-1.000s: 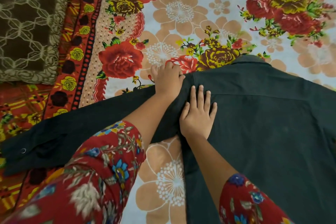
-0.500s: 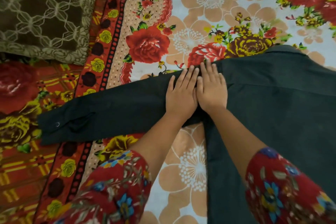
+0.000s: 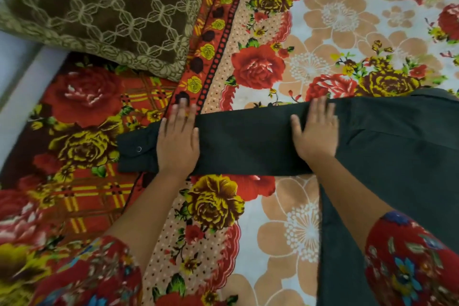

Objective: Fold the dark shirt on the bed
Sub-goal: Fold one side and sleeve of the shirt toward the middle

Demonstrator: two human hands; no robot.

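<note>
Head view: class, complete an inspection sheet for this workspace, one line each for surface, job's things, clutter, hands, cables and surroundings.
Surface: floral bedsheet, lying flat.
Job's things: dark shirt spread out; sleeve stretched leftward, not folded in.
Clutter: brown cushion at upper left, apart from the shirt.
Hands: left hand flat near the cuff; right hand flat near the shoulder.
Cables: nothing seen.
Surroundings: pale strip at left edge, unclear.

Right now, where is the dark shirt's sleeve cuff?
In the head view the sleeve cuff lies left of centre on the floral bedspread, right beside the left hand pressing the dark shirt, below the brown cushion.
</note>
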